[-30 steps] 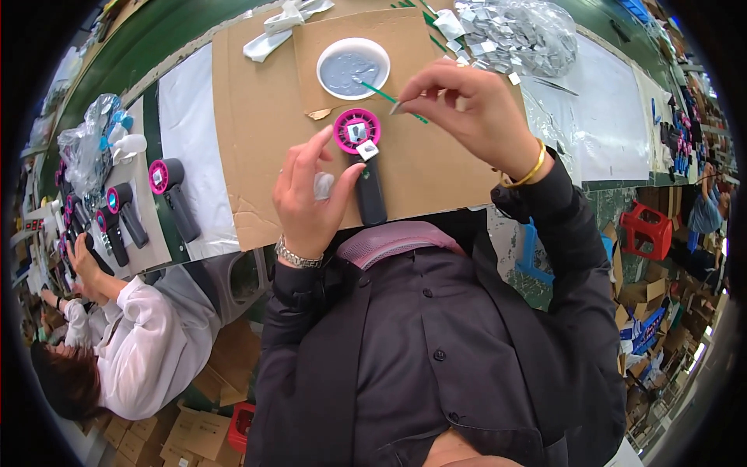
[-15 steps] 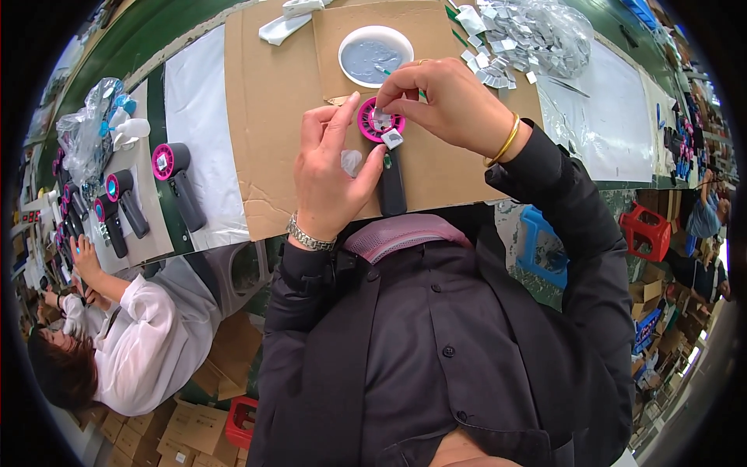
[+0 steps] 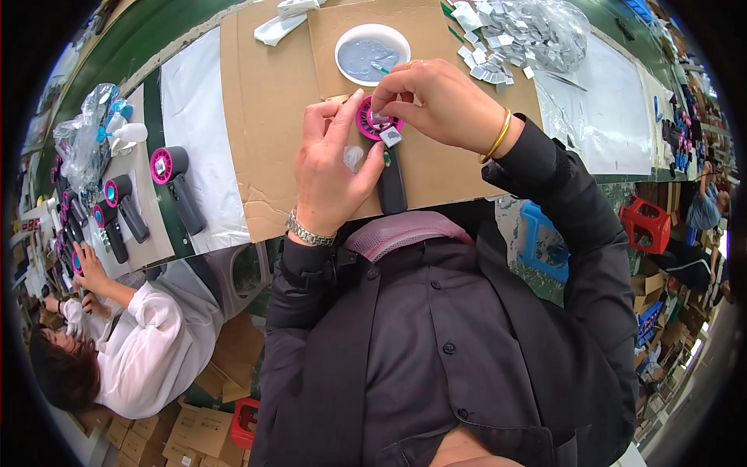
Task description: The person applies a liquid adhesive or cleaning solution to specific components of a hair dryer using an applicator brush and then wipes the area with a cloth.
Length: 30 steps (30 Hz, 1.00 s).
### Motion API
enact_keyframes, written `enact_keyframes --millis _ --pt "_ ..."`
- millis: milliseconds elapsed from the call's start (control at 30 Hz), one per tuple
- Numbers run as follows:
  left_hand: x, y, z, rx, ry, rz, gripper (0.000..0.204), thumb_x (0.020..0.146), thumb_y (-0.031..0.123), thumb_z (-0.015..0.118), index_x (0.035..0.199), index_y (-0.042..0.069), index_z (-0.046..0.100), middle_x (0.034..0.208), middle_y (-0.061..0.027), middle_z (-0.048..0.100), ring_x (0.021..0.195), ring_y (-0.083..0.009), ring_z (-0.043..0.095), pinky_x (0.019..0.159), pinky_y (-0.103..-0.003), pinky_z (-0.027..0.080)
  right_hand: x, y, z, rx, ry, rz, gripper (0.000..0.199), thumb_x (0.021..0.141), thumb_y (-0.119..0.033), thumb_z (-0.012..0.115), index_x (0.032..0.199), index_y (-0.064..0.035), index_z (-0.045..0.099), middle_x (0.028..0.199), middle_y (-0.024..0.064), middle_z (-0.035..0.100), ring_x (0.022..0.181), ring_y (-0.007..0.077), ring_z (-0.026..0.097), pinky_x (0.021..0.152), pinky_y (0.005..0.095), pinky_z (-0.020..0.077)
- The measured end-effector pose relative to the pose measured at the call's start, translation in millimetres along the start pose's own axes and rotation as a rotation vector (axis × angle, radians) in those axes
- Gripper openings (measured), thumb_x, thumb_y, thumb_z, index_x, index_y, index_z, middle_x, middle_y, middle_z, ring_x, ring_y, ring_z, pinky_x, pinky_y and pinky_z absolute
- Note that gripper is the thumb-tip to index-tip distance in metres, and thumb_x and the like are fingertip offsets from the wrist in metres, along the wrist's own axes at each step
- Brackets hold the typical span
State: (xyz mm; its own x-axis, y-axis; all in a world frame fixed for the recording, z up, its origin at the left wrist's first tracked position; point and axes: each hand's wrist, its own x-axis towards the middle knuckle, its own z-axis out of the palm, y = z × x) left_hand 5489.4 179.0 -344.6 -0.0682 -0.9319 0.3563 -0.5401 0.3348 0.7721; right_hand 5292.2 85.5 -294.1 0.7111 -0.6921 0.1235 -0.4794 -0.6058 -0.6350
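A black handheld fan (image 3: 392, 187) with a pink ring (image 3: 364, 124) lies on the cardboard, its handle toward me. My right hand (image 3: 436, 105) is over the ring, thumb and fingers pinched on a small pale piece (image 3: 380, 120) whose shape is partly hidden. Beside the fan's left edge is my left hand (image 3: 327, 167), fingers apart, index tip near the ring and thumb by the neck. A small whitish square (image 3: 391, 137) sits where ring and handle meet. Translucent crumpled material (image 3: 353, 159) shows between my left thumb and index finger.
A white bowl (image 3: 406, 53) of grey paste stands beyond the fan, a green stick (image 3: 380, 68) in it. Silvery squares (image 3: 498, 47) and a plastic bag lie far right, near tweezers (image 3: 566, 82). More fans (image 3: 185, 198) lie left, where a co-worker (image 3: 156, 335) sits.
My right hand has shifted slightly left over the pink ring, its fingertips still pinched. My left hand stays beside the fan. The whole view has moved a little.
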Motion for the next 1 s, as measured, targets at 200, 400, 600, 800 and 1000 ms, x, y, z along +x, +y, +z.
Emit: enact_keyframes --millis 200,400,600,800,1000 --pt "2.5 1.8 -0.2 0.006 -0.006 0.011 0.069 0.076 0.007 0.081 0.142 0.005 0.063 0.121 -0.0136 0.059 0.109 -0.0288 0.065 0.088 -0.039 0.056 1.3 -3.3 4.3 -0.119 0.057 0.008 0.01 0.089 -0.012 0.072 0.091 -0.0036 0.076 0.09 0.0105 0.072 0.081 0.0281 0.07 0.073 0.0373 0.0546" --pt "4.1 -1.4 0.0 0.024 -0.009 0.048 0.065 0.077 0.01 0.081 0.14 0.006 0.064 0.12 -0.0131 0.059 0.106 -0.0282 0.065 0.086 -0.038 0.056 8.1 -6.2 1.4 -0.121 -0.007 0.12 0.01 0.086 -0.013 0.073 0.085 -0.0037 0.074 0.087 0.0102 0.072 0.08 0.0288 0.07 0.072 0.0375 0.0542" --pt "7.7 -2.6 -0.8 0.022 -0.04 0.014 0.06 0.078 0.011 0.081 0.135 0.007 0.066 0.117 -0.0123 0.058 0.104 -0.0285 0.065 0.085 -0.039 0.056 13.9 -6.1 1.1 -0.174 -0.061 0.171 0.01 0.084 -0.014 0.075 0.082 -0.0047 0.072 0.081 0.0096 0.072 0.076 0.0293 0.07 0.07 0.0382 0.0545" --pt "8.5 -4.3 -2.6 0.026 -0.053 0.013 0.057 0.078 0.012 0.081 0.133 0.009 0.066 0.115 -0.0117 0.058 0.102 -0.0283 0.065 0.083 -0.039 0.055 21.6 -5.7 -3.1 -0.123 -0.102 0.2 0.014 0.083 -0.015 0.079 0.082 -0.0033 0.071 0.076 0.0107 0.073 0.074 0.0285 0.071 0.068 0.038 0.0545" --pt "11.0 -3.7 -3.4 0.023 -0.092 0.008 0.056 0.078 0.013 0.082 0.132 0.009 0.066 0.113 -0.0119 0.058 0.101 -0.0287 0.065 0.081 -0.039 0.055 31.3 -6.2 -6.7 -0.176 -0.198 0.245 0.019 0.082 -0.016 0.082 0.083 -0.0007 0.071 0.076 0.0126 0.073 0.072 0.0277 0.072 0.066 0.0377 0.0541"
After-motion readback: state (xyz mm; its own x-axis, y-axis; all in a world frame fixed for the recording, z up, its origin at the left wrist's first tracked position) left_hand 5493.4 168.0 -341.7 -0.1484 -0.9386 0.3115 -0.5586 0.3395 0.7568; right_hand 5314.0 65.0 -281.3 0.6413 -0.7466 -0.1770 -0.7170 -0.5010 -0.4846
